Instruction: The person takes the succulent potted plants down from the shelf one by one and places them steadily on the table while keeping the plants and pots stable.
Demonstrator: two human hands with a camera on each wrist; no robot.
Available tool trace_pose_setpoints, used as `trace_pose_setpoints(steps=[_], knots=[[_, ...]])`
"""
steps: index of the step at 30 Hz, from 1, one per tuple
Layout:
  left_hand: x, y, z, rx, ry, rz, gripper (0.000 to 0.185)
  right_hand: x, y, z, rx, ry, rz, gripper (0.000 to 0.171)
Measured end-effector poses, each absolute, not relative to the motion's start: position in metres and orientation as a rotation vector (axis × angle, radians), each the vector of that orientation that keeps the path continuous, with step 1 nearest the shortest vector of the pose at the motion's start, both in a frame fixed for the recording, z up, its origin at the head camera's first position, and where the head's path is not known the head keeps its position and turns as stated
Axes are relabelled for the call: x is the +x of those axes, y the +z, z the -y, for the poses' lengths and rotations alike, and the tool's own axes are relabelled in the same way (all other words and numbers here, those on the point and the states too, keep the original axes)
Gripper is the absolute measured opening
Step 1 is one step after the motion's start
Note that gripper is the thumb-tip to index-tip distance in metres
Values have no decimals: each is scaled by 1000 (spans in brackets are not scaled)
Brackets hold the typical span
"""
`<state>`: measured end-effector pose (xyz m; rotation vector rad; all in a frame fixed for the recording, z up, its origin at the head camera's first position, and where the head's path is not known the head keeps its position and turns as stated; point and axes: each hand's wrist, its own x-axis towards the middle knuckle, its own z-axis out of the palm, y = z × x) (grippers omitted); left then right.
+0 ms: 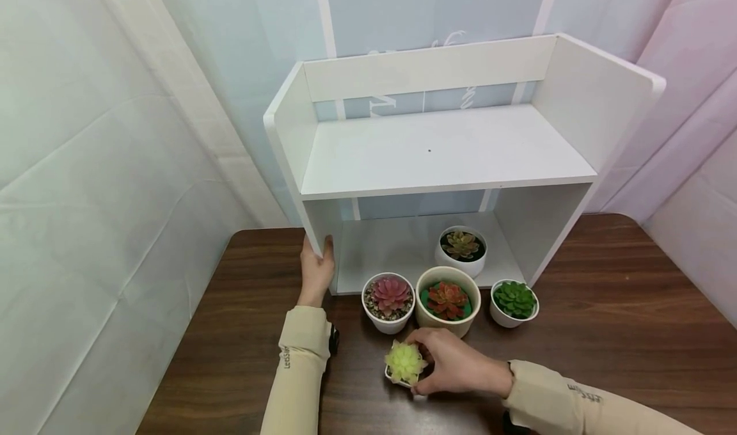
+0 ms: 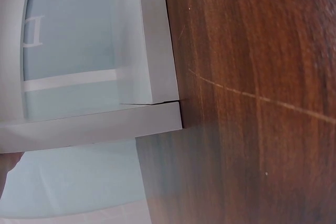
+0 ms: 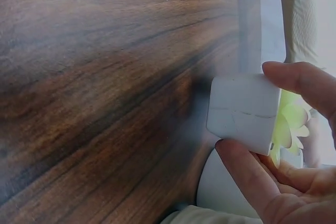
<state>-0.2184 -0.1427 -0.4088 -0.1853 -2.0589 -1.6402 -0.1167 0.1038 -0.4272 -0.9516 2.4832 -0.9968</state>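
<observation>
The right hand (image 1: 457, 364), low in the centre of the head view, curls its thumb and fingers around a small white pot with a yellow-green succulent (image 1: 405, 363); the right wrist view shows the thumb and a finger pinching the pot's white square body (image 3: 244, 111) just above the table. The left hand (image 1: 317, 267), left of centre, lies with straight fingers against the lower front edge of the white shelf unit's (image 1: 443, 147) left side panel. Just above the right hand, three more pots stand in a row on the brown wooden table (image 1: 604, 307): a pink succulent (image 1: 389, 299), a red one in a larger cream pot (image 1: 447, 299), and a green one (image 1: 514, 301). Behind them, inside the shelf's lower compartment, sits a brownish succulent in a white pot (image 1: 461, 249).
</observation>
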Motion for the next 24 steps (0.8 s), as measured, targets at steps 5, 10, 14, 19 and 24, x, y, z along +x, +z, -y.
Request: trace_pose_setpoints(steps=[5, 10, 14, 19, 24], knots=[[-218, -408, 142, -189, -1639, 2061, 42, -116, -430, -103, -924, -1012, -2452, 53], [-218, -408, 143, -195, -1645, 2060, 42, -116, -433, -102, -932, -1015, -2457, 53], [-218, -409, 143, -203, -1639, 2057, 42, -117, -434, -102, -937, -1006, -2465, 53], [-218, -409, 142, -193, -1637, 2057, 42, -117, -436, -101, -929, -992, -2469, 51], [-217, -408, 143, -180, -1631, 2060, 42, -118, -437, -101, -945, -993, -2477, 51]])
